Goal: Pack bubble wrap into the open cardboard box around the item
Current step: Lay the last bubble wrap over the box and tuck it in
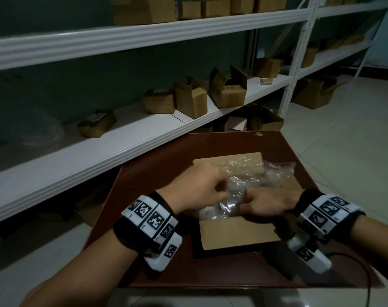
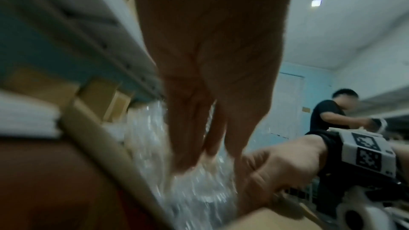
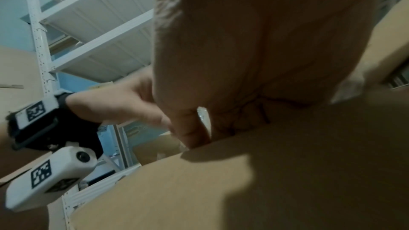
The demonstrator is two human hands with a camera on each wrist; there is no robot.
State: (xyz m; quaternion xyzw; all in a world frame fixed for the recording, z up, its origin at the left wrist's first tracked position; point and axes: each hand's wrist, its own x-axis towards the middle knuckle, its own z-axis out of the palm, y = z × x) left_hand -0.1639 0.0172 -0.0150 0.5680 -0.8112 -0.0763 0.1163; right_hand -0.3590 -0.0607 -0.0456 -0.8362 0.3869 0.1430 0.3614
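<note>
Head view is showing an open cardboard box (image 1: 237, 234) sitting on a dark red-brown tabletop (image 1: 157, 169), its near flap lying flat toward the person. Clear bubble wrap (image 1: 230, 196) is bunching up inside the box and spilling over the far flap. The left hand (image 1: 198, 189) is reaching in from the left with fingers bent down onto the wrap, and the right hand (image 1: 266, 203) is coming in from the right, its fingers curled against the same bundle. The two hands are almost touching over the middle of the box. Whatever item is lying under the wrap is hidden. White shelves (image 1: 144, 127) behind the tabletop are carrying several small brown boxes (image 1: 191, 100).

Left wrist view is looking down the left hand (image 2: 210, 76): its fingers (image 2: 188, 137) are pointing fairly straight down, tips pressing into the shiny wrap (image 2: 194, 181), not clearly closing around it. The right hand (image 2: 281, 165) is sitting just beside, fingers curled into the wrap. Another person (image 2: 327, 116) in a dark shirt is standing in the background.

Right wrist view is mostly filling with the right hand (image 3: 254, 59) and the box flap (image 3: 243, 190); the fingers are dipping behind the flap edge, with a sliver of wrap (image 3: 202, 113) showing between them. The left hand (image 3: 119, 104) is reaching in beside it.
</note>
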